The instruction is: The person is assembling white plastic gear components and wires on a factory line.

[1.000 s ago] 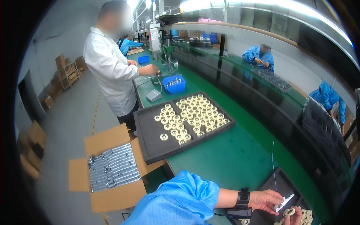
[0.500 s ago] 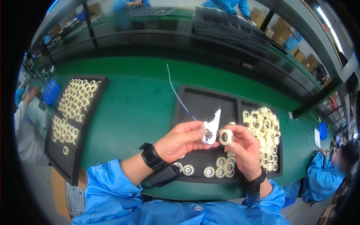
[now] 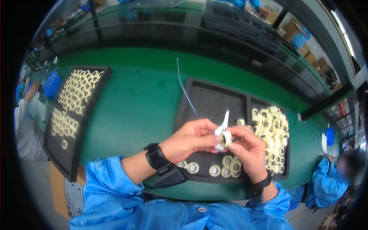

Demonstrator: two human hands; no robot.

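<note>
My left hand [image 3: 193, 140] is closed around a white plastic part [image 3: 223, 123] with a narrow pointed arm rising above the fingers. Between thumb and fingers, my right hand [image 3: 248, 149] pinches a cream toothed gear [image 3: 227, 138] against the right face of that part. Fingers hide where the two meet. A thin bluish-white cord [image 3: 184, 90] runs up from beside my left hand across the black tray [image 3: 209, 96]. Below the hands, several cream gears with dark centres [image 3: 227, 171] lie flat in the tray's near end.
The tray's right section holds a heap of cream gears [image 3: 271, 140]. A black tray [image 3: 96, 90] with rows of cream ring-shaped parts [image 3: 78, 90] stands at the left of the green bench [image 3: 126, 99]. A metal post [image 3: 326, 101] rises at right. Other people in blue work nearby.
The gear in my right hand has moved left and now meets the white part. The white part has turned more edge-on, and the view has shifted slightly.
</note>
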